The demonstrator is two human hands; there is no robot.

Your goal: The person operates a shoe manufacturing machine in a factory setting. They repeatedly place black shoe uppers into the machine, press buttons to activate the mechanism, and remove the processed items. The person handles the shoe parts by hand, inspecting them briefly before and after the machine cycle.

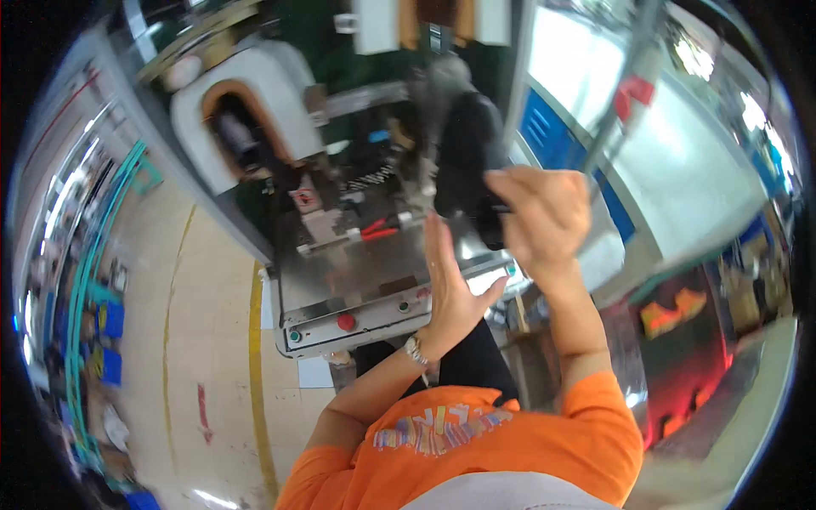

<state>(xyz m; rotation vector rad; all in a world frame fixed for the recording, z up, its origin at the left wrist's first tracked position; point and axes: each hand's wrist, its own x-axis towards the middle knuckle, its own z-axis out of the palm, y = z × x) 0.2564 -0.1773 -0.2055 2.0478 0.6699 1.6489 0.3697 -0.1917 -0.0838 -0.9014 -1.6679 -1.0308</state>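
Note:
A dark shoe upper [466, 157], blurred by motion, hangs against the right-hand station of a shoe-forming machine [365, 272]. My right hand [544, 217] is closed on its lower right edge, fingers curled and thumb side toward the machine. My left hand [450, 289] is open, fingers stretched upward and thumb apart, with its fingertips close to the upper's lower left side. Whether they touch it, I cannot tell. At the left station, a white padded mold [297, 93] with a brown arch surrounds another dark piece [242, 140].
Red [346, 322] and green [295, 337] buttons line the machine's front panel. Red-handled pliers [379, 229] lie on its bed. Orange shoe pieces [673, 313] sit at right, below a pale metal cabinet [680, 161]. A yellow floor line [257, 365] runs at left, with blue bins [109, 319] beyond.

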